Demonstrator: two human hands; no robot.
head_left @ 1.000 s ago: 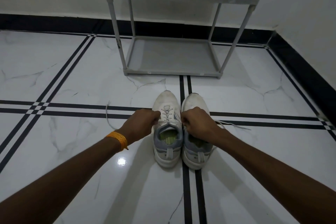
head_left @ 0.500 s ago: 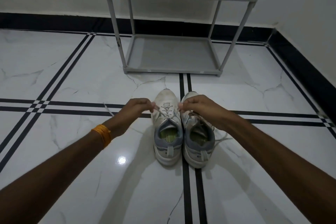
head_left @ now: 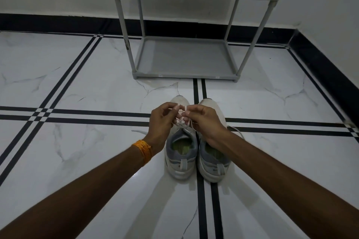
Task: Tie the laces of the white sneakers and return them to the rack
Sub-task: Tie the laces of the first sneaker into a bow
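Two white sneakers with grey heels stand side by side on the floor, toes pointing away from me: the left sneaker (head_left: 180, 153) and the right sneaker (head_left: 213, 161). My left hand (head_left: 161, 120) and my right hand (head_left: 206, 120) meet above the left sneaker's tongue. Each pinches a strand of that shoe's white lace (head_left: 182, 114), which forms small loops between my fingertips. A loose lace (head_left: 236, 129) of the right sneaker trails on the floor to the right.
A grey two-tier shoe rack (head_left: 184, 58) stands beyond the shoes against the white wall, both shelves bare. The floor is white marble with black stripes. A black skirting runs along the walls, with a corner at the right.
Both hands have come together from the sides of the left sneaker, drawing the lace ends inward and up into loops over the tongue.
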